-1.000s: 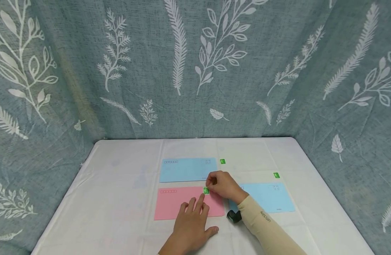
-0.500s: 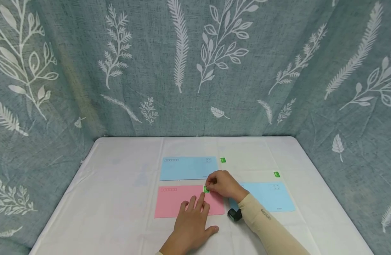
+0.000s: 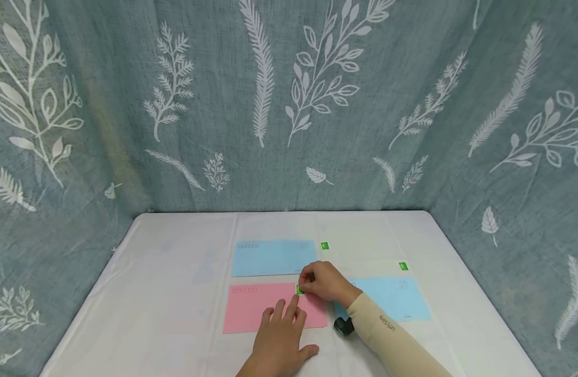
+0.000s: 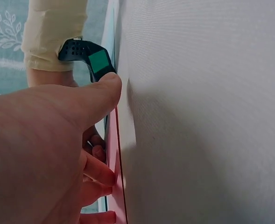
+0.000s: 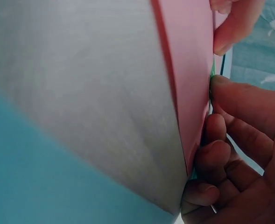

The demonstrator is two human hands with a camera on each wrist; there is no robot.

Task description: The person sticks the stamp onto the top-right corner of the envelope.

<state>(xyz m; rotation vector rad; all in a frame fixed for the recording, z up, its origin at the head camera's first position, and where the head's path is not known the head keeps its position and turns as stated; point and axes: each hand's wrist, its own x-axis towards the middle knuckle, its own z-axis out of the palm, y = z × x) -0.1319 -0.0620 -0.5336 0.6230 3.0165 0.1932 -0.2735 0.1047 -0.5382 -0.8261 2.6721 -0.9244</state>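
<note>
A pink envelope (image 3: 244, 309) lies flat at the front middle of the table. My left hand (image 3: 280, 337) rests on its lower part with fingers spread, the index fingertip just below a small green stamp (image 3: 299, 288). My right hand (image 3: 324, 281) bends over the envelope's top right corner and pinches the stamp's right side between thumb and index finger. In the right wrist view the thumb (image 5: 244, 100) meets the green edge at the pink paper, with the other fingers curled beneath. Part of the stamp is hidden by the thumb.
A blue envelope (image 3: 272, 259) lies behind the pink one, with a loose green stamp (image 3: 324, 245) to its right. Another blue envelope (image 3: 395, 301) sits under the right forearm, a green stamp (image 3: 403, 266) above it. A black device (image 3: 343, 326) is on the right wrist.
The head view has tilted up slightly, so everything sits a little lower in it. Both hands keep nearly the same place on the pink envelope and the stamp.
</note>
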